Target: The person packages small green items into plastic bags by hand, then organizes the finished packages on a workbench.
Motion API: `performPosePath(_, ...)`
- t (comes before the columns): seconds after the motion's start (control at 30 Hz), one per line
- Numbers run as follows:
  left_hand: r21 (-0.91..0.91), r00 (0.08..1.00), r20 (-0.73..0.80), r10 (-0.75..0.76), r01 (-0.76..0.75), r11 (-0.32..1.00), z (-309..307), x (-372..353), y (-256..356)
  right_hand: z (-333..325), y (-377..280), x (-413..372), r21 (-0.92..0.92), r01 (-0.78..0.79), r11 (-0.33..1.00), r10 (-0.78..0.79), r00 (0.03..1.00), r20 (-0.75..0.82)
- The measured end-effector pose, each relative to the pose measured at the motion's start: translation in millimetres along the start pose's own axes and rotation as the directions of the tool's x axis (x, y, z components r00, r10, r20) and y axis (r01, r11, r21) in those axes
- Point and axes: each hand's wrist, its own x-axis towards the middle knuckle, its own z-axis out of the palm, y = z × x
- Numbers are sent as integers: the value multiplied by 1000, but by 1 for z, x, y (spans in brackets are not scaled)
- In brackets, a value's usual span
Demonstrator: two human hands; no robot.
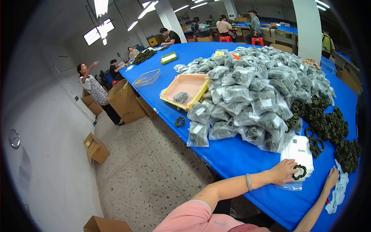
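Observation:
My left hand (284, 171), a bangle at its wrist, has its fingers closed on the edge of a dark green scrunchie (303, 168). Under the scrunchie lies a stack of white plastic bags (295, 149) with small dark print. My right hand (331, 178) is at the table's right side, beside a strip of pale blue paper slips (340, 189). Its fingers are curled together, and whatever they pinch is too small to make out. Loose dark green scrunchies (324, 120) are heaped just beyond both hands.
A large pile of filled clear bags (247, 96) covers the middle of the blue table (228, 164). Left of it are a yellow-edged tray (187, 83), a wire basket (147, 78) and a green box (168, 58). Cardboard boxes (125, 102) stand on the floor; several people work farther back.

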Motion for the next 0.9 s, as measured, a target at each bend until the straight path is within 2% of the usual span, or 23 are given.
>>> performPosePath(0.7,36,997,-69,27,-24,999,-7,0,-5,-13,-9,0,74,-10,997,12,1000,-25)
performPosePath(0.8,-4,991,-118,60,-61,998,-2,4,1,-33,-27,-8,220,36,975,-10,993,-119)
performPosePath(0.9,-96,985,-159,63,-79,992,-12,5,8,-97,-85,-40,474,114,873,-39,985,-166)
